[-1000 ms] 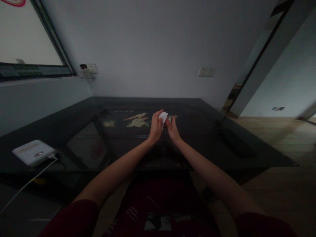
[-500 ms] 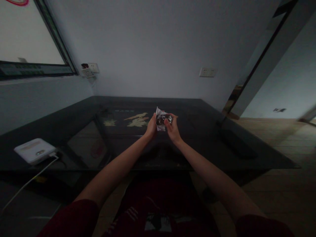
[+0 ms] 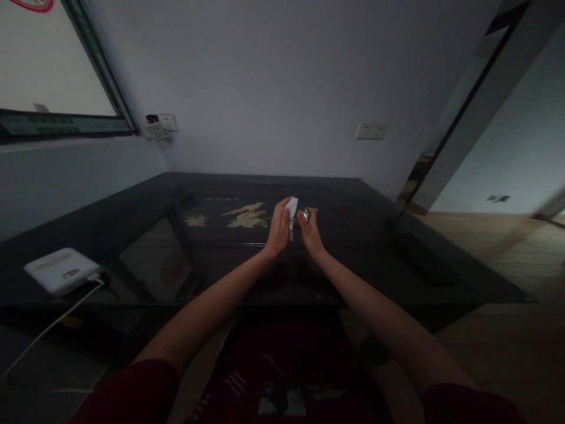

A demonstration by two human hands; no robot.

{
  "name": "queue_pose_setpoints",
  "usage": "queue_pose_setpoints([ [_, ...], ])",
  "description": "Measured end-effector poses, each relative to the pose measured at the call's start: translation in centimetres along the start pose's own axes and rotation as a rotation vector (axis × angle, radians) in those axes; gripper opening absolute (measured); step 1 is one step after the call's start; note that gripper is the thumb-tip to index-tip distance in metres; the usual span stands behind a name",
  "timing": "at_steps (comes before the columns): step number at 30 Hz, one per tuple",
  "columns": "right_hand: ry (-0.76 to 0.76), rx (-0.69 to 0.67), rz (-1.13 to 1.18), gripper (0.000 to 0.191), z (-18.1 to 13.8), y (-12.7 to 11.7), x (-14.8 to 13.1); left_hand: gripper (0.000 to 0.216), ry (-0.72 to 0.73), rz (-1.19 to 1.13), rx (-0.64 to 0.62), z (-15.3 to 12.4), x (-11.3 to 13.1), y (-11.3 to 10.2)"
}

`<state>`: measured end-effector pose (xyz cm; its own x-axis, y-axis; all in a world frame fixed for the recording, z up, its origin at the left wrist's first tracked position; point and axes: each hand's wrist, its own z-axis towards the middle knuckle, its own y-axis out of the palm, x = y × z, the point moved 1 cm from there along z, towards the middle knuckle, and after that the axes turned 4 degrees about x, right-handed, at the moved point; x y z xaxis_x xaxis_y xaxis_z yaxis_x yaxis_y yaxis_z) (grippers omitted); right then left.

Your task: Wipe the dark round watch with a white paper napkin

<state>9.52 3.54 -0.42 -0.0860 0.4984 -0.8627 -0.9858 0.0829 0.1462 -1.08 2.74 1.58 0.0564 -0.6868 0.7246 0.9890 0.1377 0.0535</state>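
Both my hands are raised together above the middle of a dark glass table (image 3: 132, 235). My left hand (image 3: 279, 229) is closed, pinching a small white tissue or cloth (image 3: 291, 209) between thumb and fingers. My right hand (image 3: 310, 231) is closed round a small shiny metal object (image 3: 305, 214), too dim to identify. The tissue presses against that object, and the two hands touch each other.
A white box-shaped device (image 3: 60, 270) with a white cable (image 3: 48, 327) lies at the table's left edge. A dark flat object (image 3: 419, 254) rests on the right side. Wall sockets (image 3: 371, 130) sit behind; a window (image 3: 44, 65) is on the left. A doorway opens at right.
Half a second ago the shiny object lay sideways between both hands with the tissue behind it. Now the left hand's tissue covers its left side and only its right end shows.
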Motion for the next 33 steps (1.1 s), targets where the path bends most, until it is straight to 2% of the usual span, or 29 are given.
queue_pose_setpoints([
  [5,-0.045,-0.055,0.015,0.06,-0.4,0.4,-0.8,0.05,-0.46,-0.404,0.001,1.3,-1.5,-0.1],
  [7,-0.059,-0.061,0.015,0.061,-0.4,0.5,-0.9,0.052,-0.567,-0.465,0.006,1.4,-1.7,-0.1],
  [9,-0.054,-0.037,-0.006,0.06,-0.3,0.4,-0.7,0.051,-0.515,-0.385,0.028,1.1,-1.6,0.0],
  [14,-0.037,0.008,-0.048,0.058,0.0,0.1,-0.3,0.05,-0.039,0.041,0.031,-0.5,-0.3,0.3],
  [17,-0.043,-0.007,-0.054,0.056,0.0,0.1,-0.4,0.048,0.07,0.135,0.028,-0.8,0.1,0.4],
  [19,-0.034,-0.017,-0.057,0.057,-0.2,0.2,-0.5,0.045,0.02,0.104,0.043,-0.5,0.1,0.2],
  [21,-0.038,-0.026,-0.064,0.058,-0.4,0.3,-0.6,0.042,-0.088,0.013,0.048,0.0,-0.3,-0.1],
  [29,-0.124,-0.123,-0.069,0.055,-0.8,0.5,-0.8,0.035,-0.711,-0.504,0.079,1.5,-1.6,-0.4],
  [31,-0.124,-0.126,-0.062,0.055,-0.8,0.6,-0.7,0.036,-0.733,-0.494,0.084,1.4,-1.5,-0.4],
  [33,-0.1,-0.093,-0.064,0.056,-0.7,0.5,-0.5,0.038,-0.593,-0.382,0.091,1.2,-1.3,-0.4],
])
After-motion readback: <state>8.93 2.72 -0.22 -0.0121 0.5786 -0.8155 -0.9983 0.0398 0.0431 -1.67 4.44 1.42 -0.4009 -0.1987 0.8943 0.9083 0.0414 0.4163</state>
